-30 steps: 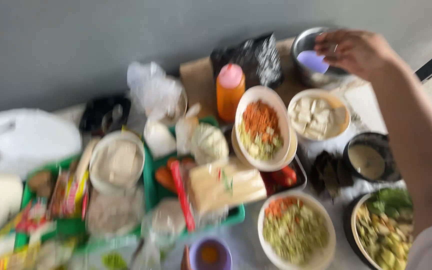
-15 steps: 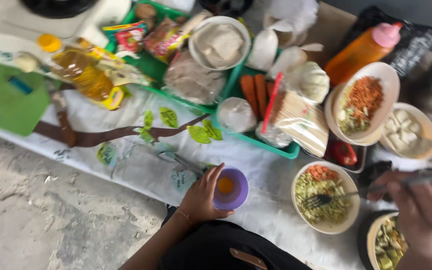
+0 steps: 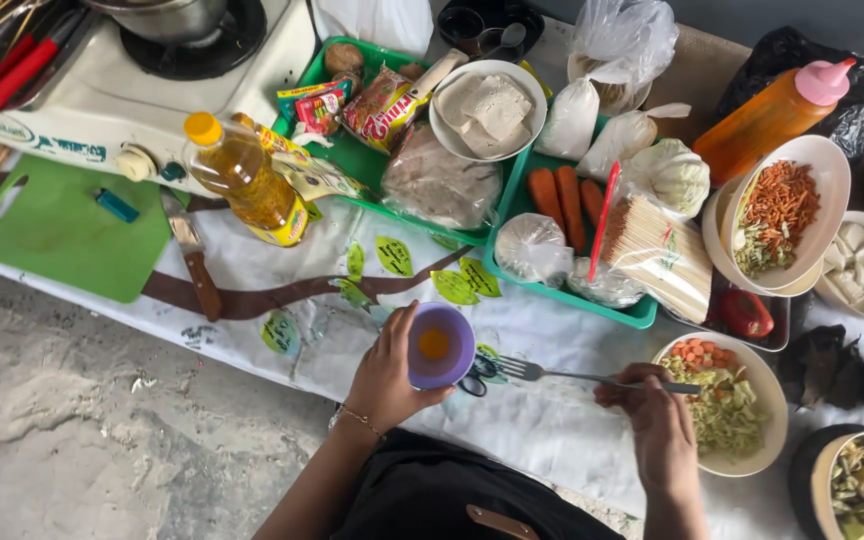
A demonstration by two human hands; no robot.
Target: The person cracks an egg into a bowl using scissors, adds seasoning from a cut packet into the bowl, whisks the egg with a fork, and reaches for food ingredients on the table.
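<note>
My left hand grips a small purple cup with an egg yolk in it, held just above the white cloth near the front edge. My right hand holds a metal fork by its handle, tines pointing left toward the cup and almost touching its rim. A pair of scissors lies under the cup. Directly behind my right hand sits a cream bowl of chopped cabbage and carrot.
On the cloth stand green trays with carrots, skewers, cabbage, bagged food and a bowl of tofu, an oil bottle, an orange sauce bottle, more bowls at right, a knife, a green cutting board and a stove.
The view has steadied. My right hand has carried the fork left out of the vegetable bowl toward the purple cup. My left hand has tilted and lifted the cup slightly.
</note>
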